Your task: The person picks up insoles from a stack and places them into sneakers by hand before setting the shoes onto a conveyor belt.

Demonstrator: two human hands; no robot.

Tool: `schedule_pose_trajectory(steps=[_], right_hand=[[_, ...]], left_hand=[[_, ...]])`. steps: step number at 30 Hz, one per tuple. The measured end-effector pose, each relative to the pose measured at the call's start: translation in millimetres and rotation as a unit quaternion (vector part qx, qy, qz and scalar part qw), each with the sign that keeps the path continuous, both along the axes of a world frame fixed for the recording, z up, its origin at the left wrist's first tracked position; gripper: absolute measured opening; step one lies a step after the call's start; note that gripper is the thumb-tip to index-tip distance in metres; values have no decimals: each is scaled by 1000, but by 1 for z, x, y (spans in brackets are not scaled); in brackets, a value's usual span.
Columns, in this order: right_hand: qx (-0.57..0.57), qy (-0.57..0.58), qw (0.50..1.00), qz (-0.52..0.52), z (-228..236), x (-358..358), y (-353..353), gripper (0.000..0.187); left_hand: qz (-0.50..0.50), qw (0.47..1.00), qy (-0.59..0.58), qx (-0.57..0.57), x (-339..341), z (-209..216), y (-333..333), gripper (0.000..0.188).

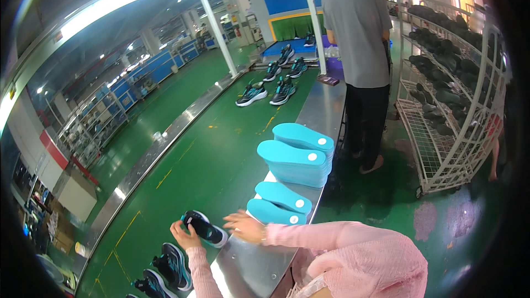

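Observation:
A black sneaker (pixel 208 230) with a white sole lies tilted at the near edge of the green conveyor belt. My left hand (pixel 186 235) grips its left end, fingers and thumb around the dark upper. Just right of the shoe, my right hand (pixel 245 227) is held with its fingers stretched toward it and nothing visible in them. Beside that hand, teal insoles (pixel 280 194) with white round stickers lie on the metal ledge (pixel 248 259). A taller stack of teal insoles (pixel 298 170) stands behind them. More black-and-teal sneakers (pixel 175 265) sit at the lower left.
Several sneakers (pixel 282 91) stand farther along the green belt (pixel 204 154). A person in a grey shirt (pixel 359 33) stands at its far right side. A white wheeled rack (pixel 441 160) of dark shoe-shaped items is at the right. A metal post (pixel 218 33) rises from the far rail.

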State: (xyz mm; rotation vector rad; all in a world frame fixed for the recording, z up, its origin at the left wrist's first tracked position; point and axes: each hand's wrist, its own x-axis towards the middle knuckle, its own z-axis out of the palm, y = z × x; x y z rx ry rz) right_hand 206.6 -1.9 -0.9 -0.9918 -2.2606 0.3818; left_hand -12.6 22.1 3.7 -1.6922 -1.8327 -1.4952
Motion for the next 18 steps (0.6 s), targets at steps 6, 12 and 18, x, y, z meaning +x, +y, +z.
schedule_pose_trajectory(steps=[6, 12, 18], right_hand=[[-29, -109, 975, -192, -26, 116, -5, 45], [-9, -209, 961, -183, -15, 113, -17, 52], [-13, -164, 970, -179, -15, 116, -18, 50]], left_hand=[[69, 829, 205, -515, 37, 15, 27, 20], [122, 695, 426, -566, 19, -12, 73, 30], [179, 655, 443, -586, 10, -35, 74, 39]])
